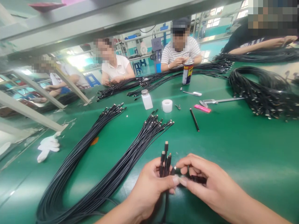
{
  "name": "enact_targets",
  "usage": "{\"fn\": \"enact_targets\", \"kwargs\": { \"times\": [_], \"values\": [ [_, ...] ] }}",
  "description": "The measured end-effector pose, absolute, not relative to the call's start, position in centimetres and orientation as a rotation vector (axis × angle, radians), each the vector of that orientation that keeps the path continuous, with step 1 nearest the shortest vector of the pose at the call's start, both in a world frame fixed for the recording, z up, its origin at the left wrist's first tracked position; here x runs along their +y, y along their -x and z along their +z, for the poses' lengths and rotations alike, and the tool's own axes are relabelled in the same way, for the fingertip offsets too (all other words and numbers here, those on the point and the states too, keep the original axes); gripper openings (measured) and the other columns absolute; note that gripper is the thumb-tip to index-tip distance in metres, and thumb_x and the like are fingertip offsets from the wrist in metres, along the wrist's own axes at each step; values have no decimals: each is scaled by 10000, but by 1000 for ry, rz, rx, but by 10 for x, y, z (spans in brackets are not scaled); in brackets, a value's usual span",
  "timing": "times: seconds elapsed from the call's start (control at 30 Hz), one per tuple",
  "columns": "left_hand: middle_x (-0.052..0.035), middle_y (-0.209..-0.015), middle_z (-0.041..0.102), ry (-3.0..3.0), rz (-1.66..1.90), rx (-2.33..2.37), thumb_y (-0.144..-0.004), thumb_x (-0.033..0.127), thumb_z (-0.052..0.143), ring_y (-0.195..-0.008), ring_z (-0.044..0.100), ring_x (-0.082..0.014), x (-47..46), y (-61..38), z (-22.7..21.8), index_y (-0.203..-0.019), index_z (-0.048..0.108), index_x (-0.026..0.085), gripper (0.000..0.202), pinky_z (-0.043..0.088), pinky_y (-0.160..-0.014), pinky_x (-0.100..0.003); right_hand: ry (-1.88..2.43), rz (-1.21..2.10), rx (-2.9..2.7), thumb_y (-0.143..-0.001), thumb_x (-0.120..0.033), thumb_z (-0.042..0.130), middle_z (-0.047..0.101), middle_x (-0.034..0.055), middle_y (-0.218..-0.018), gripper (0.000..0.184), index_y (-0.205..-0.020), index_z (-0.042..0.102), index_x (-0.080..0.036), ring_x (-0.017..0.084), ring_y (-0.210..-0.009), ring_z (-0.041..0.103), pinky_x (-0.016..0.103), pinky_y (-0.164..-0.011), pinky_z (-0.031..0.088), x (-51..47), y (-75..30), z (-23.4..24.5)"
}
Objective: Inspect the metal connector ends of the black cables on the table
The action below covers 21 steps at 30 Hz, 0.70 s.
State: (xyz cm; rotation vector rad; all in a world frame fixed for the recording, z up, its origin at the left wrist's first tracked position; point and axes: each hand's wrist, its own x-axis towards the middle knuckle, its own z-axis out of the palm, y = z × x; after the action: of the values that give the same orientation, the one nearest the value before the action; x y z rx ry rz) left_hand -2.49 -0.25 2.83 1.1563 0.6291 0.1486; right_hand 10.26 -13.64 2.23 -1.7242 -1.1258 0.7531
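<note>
From where I stand, on the far left of the green tabletop [112, 137], a crumpled white cloth glove [48, 147] lies flat. Next to the right is a thick, U-bent bundle of slim black cables [116, 169], its two sets of plug ends pointing away from the person. Beyond the hands stand a white plastic bottle with a grey cap [147, 101] and a white roll of tape [167, 106].

The left hand [151, 180] pinches a small cluster of black cable ends with metal-tipped plugs [165, 163] upright between thumb and fingers — the tips stand at uneven heights. The right hand [210, 179] is just beside it, fingers curled over a dark section, apparently cable [198, 179]; whether thumb and forefinger also pinch the nearest plug, I cannot tell. Farther right lie a slim black pen [194, 120] and a bright pink strip [202, 108].

Step in hand, as judged: sorting or inspecting plug ends individually. Next move calls for a steady left pinch and a light right fingertip hold — one plug at a time.
</note>
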Motion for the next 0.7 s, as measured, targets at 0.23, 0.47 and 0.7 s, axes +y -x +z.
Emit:
{"fn": "enact_targets", "kwargs": {
  "times": [0.23, 0.47, 0.7],
  "values": [
    [-15, -671, 612, -1100, 175, 643, -699, 261, 847, -582, 597, -125, 3, 25, 29, -882, 584, 118, 351, 500, -568, -239, 1698, 782, -1070, -977, -346, 487, 608, -8, -853, 163, -924, 589, -231, 146, -768, 560, 269, -708, 445, -135, -105, 27],
    [-76, -787, 686, -1094, 146, 649, -764, 246, 795, -616, 652, -145, 3, 27, 31, -938, 596, 113, 296, 537, -585, -251, 1644, 714, -1155, -1011, -308, 448, 683, -10, -983, 234, -1015, 678, -271, 144, -938, 618, 260, -844, 465, -134, -108, 24],
    [-77, -836, 683, -1096, 136, 650, -776, 252, 791, -619, 650, -139, 3, 26, 31, -962, 595, 114, 304, 543, -592, -255, 1705, 719, -1119, -1018, -301, 407, 692, 21, -943, 265, -1053, 660, -228, 165, -890, 633, 289, -810, 474, -133, -107, 25]
  ]
}}
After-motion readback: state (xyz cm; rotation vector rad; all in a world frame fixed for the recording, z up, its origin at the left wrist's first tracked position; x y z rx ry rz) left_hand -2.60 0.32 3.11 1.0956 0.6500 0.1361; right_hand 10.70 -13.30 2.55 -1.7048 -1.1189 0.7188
